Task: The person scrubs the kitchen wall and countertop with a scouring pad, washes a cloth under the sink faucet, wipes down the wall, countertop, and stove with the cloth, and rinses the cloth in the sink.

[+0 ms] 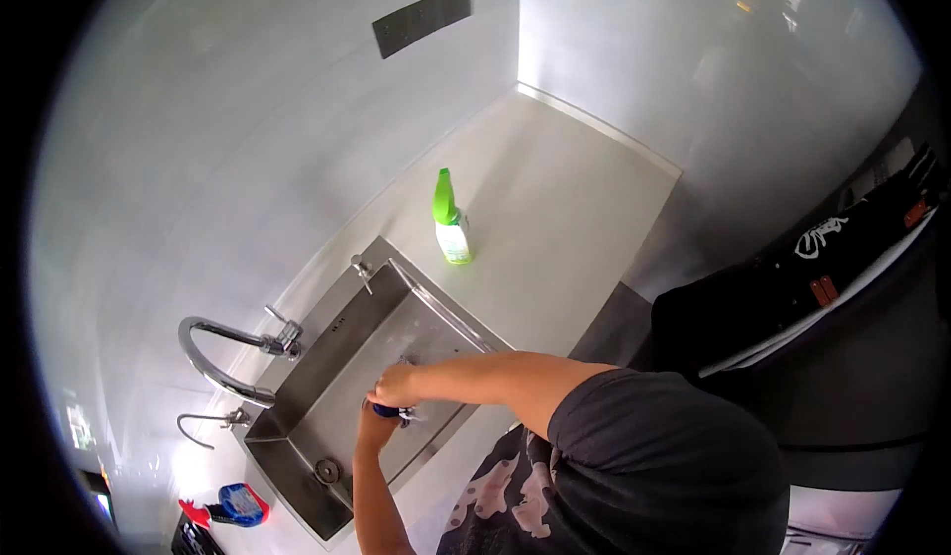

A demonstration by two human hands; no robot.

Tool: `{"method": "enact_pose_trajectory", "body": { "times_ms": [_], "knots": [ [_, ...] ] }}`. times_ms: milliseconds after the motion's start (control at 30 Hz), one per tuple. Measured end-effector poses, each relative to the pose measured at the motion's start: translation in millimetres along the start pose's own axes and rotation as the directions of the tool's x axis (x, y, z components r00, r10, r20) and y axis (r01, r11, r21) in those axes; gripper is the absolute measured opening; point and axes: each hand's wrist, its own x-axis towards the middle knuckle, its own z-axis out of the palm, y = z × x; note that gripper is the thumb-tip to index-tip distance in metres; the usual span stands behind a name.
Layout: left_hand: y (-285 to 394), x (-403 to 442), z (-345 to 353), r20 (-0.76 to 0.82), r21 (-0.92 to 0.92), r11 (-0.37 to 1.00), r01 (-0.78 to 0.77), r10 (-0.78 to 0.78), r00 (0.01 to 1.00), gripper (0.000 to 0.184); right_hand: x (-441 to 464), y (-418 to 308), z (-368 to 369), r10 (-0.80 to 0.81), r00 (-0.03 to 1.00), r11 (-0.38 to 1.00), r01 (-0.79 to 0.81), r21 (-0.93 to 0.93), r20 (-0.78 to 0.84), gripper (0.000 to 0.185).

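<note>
Head view, my only feed: at lower centre, one small dark-blue item (388, 410), held by the left hand (374, 426) with fingers curled, the right hand (398, 385) bunched against it, its grip unreadable to me; both sit over the steel sink (339, 345), presumably so drips fall inside. Above centre, one green-topped spray bottle (453, 223), upright on the counter (560, 228), probably parked within reach. Obscured: the item's shape, masked by fingers; the blue-and-red bottle (242, 504), lower left, label illegible; the left forearm, cut off below.
</note>
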Motion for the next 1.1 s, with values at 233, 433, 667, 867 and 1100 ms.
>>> {"method": "enact_pose_trajectory", "body": {
  "times_ms": [233, 433, 667, 867, 1100],
  "knots": [
    [29.4, -37.6, -19.0, 0.115, -0.469, 0.862, 0.192, -0.156, 0.981, 0.043, -21.0, 8.1, 27.8, -0.001, 0.961, 0.972, 0.065, 0.225, -0.276, 0.042],
    [17.9, -30.4, -7.8, -0.203, -0.272, 0.933, -0.235, 0.183, 0.962, 0.030, -56.7, 16.1, 5.2, 0.402, 0.909, 0.731, -0.246, 0.636, -0.111, 0.036],
    [124.7, -23.9, 13.8, -0.368, -0.460, 0.818, -0.345, 0.178, 0.913, 0.024, -141.4, 48.7, -28.4, 0.747, 0.664, 0.190, -0.176, 0.966, -0.026, 0.048],
    [254.4, 33.9, 52.2, -0.435, -0.395, 0.759, -0.517, 0.341, 0.833, 0.023, -287.2, 97.3, -120.8, 0.547, 0.829, 0.429, -0.154, 0.890, -0.120, 0.051],
    [415.8, 100.3, 117.2, -0.263, -0.453, 0.616, -0.645, 0.599, 0.757, 0.020, -416.1, 178.3, -133.2, 0.683, 0.190, 0.649, -0.602, 0.465, -0.705, 0.040]
  ]
}}
